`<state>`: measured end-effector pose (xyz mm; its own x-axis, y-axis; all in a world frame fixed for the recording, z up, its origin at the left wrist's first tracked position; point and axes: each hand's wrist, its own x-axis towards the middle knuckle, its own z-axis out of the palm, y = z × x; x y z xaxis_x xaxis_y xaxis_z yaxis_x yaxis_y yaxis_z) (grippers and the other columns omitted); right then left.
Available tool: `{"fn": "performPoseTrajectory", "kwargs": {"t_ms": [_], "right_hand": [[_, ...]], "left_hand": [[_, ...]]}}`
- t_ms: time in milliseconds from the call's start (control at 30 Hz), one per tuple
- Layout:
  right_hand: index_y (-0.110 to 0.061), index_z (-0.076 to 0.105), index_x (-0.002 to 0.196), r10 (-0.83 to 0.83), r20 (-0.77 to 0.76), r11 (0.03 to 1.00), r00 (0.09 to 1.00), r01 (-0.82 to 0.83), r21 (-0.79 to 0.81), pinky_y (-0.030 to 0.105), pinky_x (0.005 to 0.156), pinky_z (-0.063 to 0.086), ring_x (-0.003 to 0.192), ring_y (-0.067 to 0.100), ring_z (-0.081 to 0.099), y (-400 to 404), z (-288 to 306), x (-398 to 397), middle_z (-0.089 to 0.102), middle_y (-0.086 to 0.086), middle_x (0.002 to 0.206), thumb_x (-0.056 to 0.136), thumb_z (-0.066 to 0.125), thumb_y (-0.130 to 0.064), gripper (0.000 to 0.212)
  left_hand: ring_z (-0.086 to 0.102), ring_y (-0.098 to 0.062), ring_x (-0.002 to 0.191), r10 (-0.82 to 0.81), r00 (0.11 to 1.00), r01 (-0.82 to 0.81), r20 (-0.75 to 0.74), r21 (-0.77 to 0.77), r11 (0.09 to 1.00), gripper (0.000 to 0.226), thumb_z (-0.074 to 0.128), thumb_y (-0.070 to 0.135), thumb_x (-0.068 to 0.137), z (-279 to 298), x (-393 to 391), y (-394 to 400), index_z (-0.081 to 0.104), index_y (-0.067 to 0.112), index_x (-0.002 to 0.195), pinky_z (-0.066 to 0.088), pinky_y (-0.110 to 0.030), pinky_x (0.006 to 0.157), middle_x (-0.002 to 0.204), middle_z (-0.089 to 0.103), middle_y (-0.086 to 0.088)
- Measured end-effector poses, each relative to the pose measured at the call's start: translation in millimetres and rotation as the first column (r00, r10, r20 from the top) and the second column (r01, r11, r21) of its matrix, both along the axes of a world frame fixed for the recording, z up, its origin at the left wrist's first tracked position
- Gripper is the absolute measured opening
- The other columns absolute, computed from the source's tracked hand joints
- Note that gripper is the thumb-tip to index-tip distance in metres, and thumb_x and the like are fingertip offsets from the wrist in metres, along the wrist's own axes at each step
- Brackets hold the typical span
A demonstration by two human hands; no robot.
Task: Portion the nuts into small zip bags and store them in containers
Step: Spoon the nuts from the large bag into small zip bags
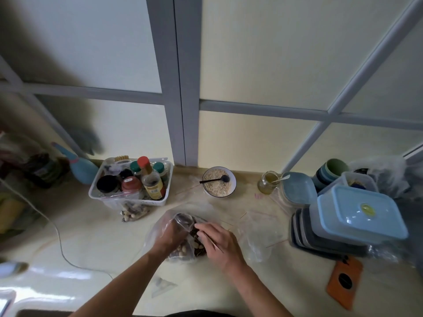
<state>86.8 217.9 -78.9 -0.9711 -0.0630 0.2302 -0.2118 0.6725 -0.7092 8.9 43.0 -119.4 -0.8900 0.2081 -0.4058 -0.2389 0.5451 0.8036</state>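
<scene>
While left hand [168,234] digs in nut bag [158,227]; right hand [219,242] grips rim.

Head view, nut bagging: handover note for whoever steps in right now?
Left hand: reaches into the big clear bag of nuts at counter centre; what its fingers hold is hidden.
Right hand: pinches the edge of that bag's mouth, holding it open.
Done: one filled zip bag lies by the front of the white basket.
Left: empty zip bags lie just right of the hands, unfilled. The stack of lidded containers stands at the right edge, top lid on; no bag is visibly stored in it.
</scene>
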Motion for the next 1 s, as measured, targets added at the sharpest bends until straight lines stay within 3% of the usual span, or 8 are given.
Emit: {"fn": "performPoseTrajectory", "kwargs": {"t_ms": [200, 300, 467, 633, 733, 900, 933, 1000], "right_hand": [[-0.033, 0.063, 0.114, -0.086, 0.043, 0.996, 0.995, 0.084, 0.033, 0.031, 0.069, 0.055, 0.087, 0.016, 0.068, 3, -9, 4, 0.066, -0.013, 0.108, 0.101, 0.048, -0.036, 0.02], [-0.034, 0.061, 0.112, -0.134, 0.066, 0.989, 0.989, 0.129, 0.071, 0.035, 0.068, 0.056, 0.084, 0.018, 0.068, 8, -13, 4, 0.065, -0.011, 0.105, 0.101, 0.041, -0.041, 0.024], [-0.033, 0.062, 0.104, -0.193, 0.081, 0.974, 0.978, 0.181, 0.133, 0.032, 0.062, 0.055, 0.076, 0.015, 0.066, 16, -17, 3, 0.063, -0.013, 0.099, 0.101, 0.037, -0.043, 0.027], [-0.035, 0.065, 0.117, -0.039, 0.19, 0.992, 0.981, 0.016, 0.124, 0.028, 0.067, 0.052, 0.085, 0.017, 0.065, 18, -28, 6, 0.065, -0.008, 0.101, 0.098, 0.053, -0.031, 0.023], [-0.039, 0.061, 0.122, -0.023, 0.24, 0.984, 0.971, -0.021, 0.178, 0.032, 0.068, 0.053, 0.087, 0.02, 0.065, 19, -34, 12, 0.063, -0.009, 0.105, 0.095, 0.059, -0.02, 0.033], [-0.031, 0.069, 0.111, -0.181, 0.142, 0.962, 0.973, 0.146, 0.231, 0.031, 0.058, 0.051, 0.072, 0.023, 0.066, 29, -27, 7, 0.064, -0.004, 0.095, 0.093, 0.067, -0.017, 0.023], [-0.03, 0.069, 0.11, -0.191, 0.135, 0.958, 0.972, 0.155, 0.241, 0.03, 0.057, 0.051, 0.07, 0.023, 0.066, 31, -25, 6, 0.064, -0.003, 0.095, 0.091, 0.07, -0.014, 0.025], [-0.029, 0.066, 0.107, -0.212, 0.147, 0.946, 0.966, 0.165, 0.28, 0.032, 0.055, 0.053, 0.068, 0.022, 0.066, 34, -24, 6, 0.061, -0.004, 0.096, 0.087, 0.071, -0.008, 0.03]], "left_hand": [[0.067, -0.017, 0.08, -0.014, 1.0, 0.014, 0.002, -0.15, 0.989, 0.004, 0.067, 0.018, 0.088, 4, 5, -1, 0.07, 0.02, 0.088, 0.055, -0.032, 0.071, 0.084, 0.071, -0.001], [0.062, -0.006, 0.068, -0.021, 1.0, 0.025, 0.02, -0.218, 0.976, 0.02, 0.06, 0.03, 0.095, 8, 12, 0, 0.07, 0.02, 0.081, 0.046, -0.022, 0.059, 0.074, 0.068, 0.007], [0.062, -0.023, 0.093, 0.026, 1.0, -0.02, 0.011, -0.337, 0.941, 0.029, 0.053, 0.038, 0.096, 9, 24, -3, 0.059, 0.031, 0.068, 0.047, -0.033, 0.079, 0.095, 0.066, -0.003], [0.059, -0.024, 0.093, 0.027, 0.999, -0.034, -0.024, -0.4, 0.916, 0.008, 0.054, 0.026, 0.092, 23, 31, 7, 0.057, 0.019, 0.096, 0.043, -0.033, 0.078, 0.1, 0.066, -0.004], [0.049, -0.017, 0.089, -0.017, 0.997, -0.018, -0.08, -0.417, 0.909, 0.016, 0.054, 0.019, 0.087, 29, 36, 11, 0.055, 0.018, 0.103, 0.036, -0.029, 0.076, 0.099, 0.057, 0.002], [0.066, -0.025, 0.081, -0.101, 0.993, 0.115, 0.056, -0.427, 0.897, 0.017, 0.045, 0.027, 0.082, 25, 46, 5, 0.048, 0.025, 0.065, 0.051, -0.034, 0.074, 0.076, 0.063, 0.001], [0.066, -0.024, 0.081, -0.098, 0.994, 0.105, 0.038, -0.415, 0.904, 0.018, 0.044, 0.025, 0.084, 24, 49, 4, 0.052, 0.028, 0.068, 0.054, -0.037, 0.077, 0.08, 0.061, 0.0], [0.058, -0.024, 0.093, -0.068, 0.992, 0.017, -0.106, -0.427, 0.904, 0.029, 0.043, 0.028, 0.08, 20, 53, 4, 0.06, 0.026, 0.104, 0.052, -0.042, 0.084, 0.106, 0.054, -0.003]]}}
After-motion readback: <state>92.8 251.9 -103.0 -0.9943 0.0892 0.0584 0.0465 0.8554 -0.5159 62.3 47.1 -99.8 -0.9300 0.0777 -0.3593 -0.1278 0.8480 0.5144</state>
